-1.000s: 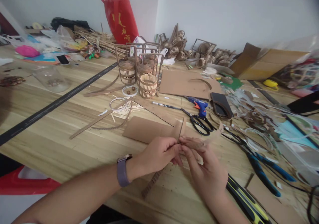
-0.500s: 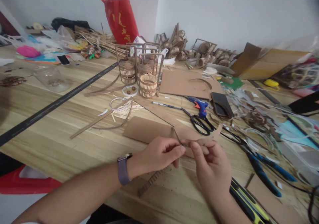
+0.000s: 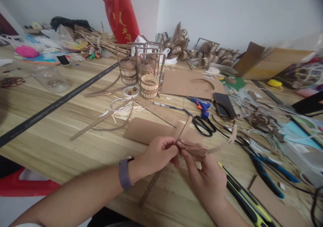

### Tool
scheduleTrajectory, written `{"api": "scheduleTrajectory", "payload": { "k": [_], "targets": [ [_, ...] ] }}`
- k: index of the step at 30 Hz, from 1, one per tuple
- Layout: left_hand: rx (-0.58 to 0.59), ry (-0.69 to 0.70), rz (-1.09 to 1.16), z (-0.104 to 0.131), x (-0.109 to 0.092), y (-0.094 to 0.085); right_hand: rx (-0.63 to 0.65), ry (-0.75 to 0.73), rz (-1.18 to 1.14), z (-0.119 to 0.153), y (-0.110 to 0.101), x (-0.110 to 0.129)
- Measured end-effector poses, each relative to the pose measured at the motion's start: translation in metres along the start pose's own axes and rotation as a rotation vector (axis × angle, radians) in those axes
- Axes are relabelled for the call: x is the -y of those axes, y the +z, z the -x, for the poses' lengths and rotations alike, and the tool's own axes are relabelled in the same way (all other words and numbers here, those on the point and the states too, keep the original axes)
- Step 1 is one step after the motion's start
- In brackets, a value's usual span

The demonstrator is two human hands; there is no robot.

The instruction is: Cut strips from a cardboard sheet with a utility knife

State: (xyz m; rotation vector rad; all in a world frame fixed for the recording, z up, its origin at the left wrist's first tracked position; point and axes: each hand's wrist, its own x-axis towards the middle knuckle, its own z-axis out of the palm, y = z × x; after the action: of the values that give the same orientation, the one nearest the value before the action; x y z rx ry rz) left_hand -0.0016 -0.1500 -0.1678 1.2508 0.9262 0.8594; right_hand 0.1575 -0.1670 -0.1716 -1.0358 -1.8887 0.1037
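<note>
My left hand (image 3: 158, 154), a watch on its wrist, is closed in a pinch on a narrow cardboard strip (image 3: 186, 127). The strip runs aslant, its upper end past my fingers and its ridged lower part showing below my hand. Close against it, my right hand (image 3: 208, 175) is closed on a thin torn paper layer (image 3: 219, 148) that curls off to the right. My fingers hide where layer and strip meet. Behind my hands lies a flat cardboard piece (image 3: 143, 129). Black-handled scissors (image 3: 204, 126) rest just beyond the strip's end.
A yellow-black cutter (image 3: 242, 193) and blue-handled pliers (image 3: 267, 173) lie at right. A blue glue gun (image 3: 202, 106), a pen (image 3: 168, 106) and a phone (image 3: 223, 104) lie farther back. Small stick baskets (image 3: 149, 85) stand at centre; paper scraps (image 3: 262, 119) clutter the right.
My right hand has moved left and turned, now close against my left fingers. More of the strip's upper end shows, and the torn paper layer now stretches out farther right.
</note>
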Motion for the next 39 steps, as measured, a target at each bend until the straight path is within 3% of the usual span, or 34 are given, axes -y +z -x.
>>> {"api": "scheduleTrajectory", "payload": {
  "k": [3, 7, 10, 13, 17, 22, 25, 28, 34, 37, 39],
  "targets": [
    [0.007, -0.003, -0.071, 0.002, -0.002, -0.001, -0.011, 0.171, -0.08, 0.001, -0.001, -0.002],
    [0.036, 0.022, -0.166, 0.004, -0.002, -0.003, -0.048, 0.438, -0.385, -0.005, -0.002, -0.003],
    [0.061, 0.045, -0.176, 0.004, -0.002, -0.003, -0.064, 0.521, -0.512, -0.012, -0.002, -0.002],
    [0.067, 0.01, -0.153, 0.003, -0.002, -0.003, -0.07, 0.519, -0.528, -0.014, -0.003, -0.001],
    [0.096, 0.027, -0.116, 0.001, -0.001, -0.003, -0.045, 0.407, -0.422, -0.007, -0.003, -0.003],
    [0.145, 0.102, -0.046, 0.002, 0.0, -0.001, 0.001, 0.087, -0.04, -0.001, -0.003, -0.01],
    [0.117, 0.105, -0.064, 0.003, 0.0, 0.0, 0.022, -0.032, 0.039, -0.001, -0.003, -0.01],
    [0.103, 0.097, -0.135, 0.004, -0.002, -0.001, 0.011, 0.05, 0.015, 0.0, -0.002, -0.008],
    [0.121, 0.114, -0.29, 0.005, -0.004, -0.005, -0.058, 0.519, -0.464, -0.005, 0.0, -0.004],
    [0.139, 0.146, -0.33, 0.005, -0.004, -0.007, -0.073, 0.557, -0.526, -0.007, 0.0, -0.004],
    [0.13, 0.133, -0.306, 0.004, -0.005, -0.006, -0.075, 0.497, -0.455, -0.005, 0.0, -0.006]
  ]
}}
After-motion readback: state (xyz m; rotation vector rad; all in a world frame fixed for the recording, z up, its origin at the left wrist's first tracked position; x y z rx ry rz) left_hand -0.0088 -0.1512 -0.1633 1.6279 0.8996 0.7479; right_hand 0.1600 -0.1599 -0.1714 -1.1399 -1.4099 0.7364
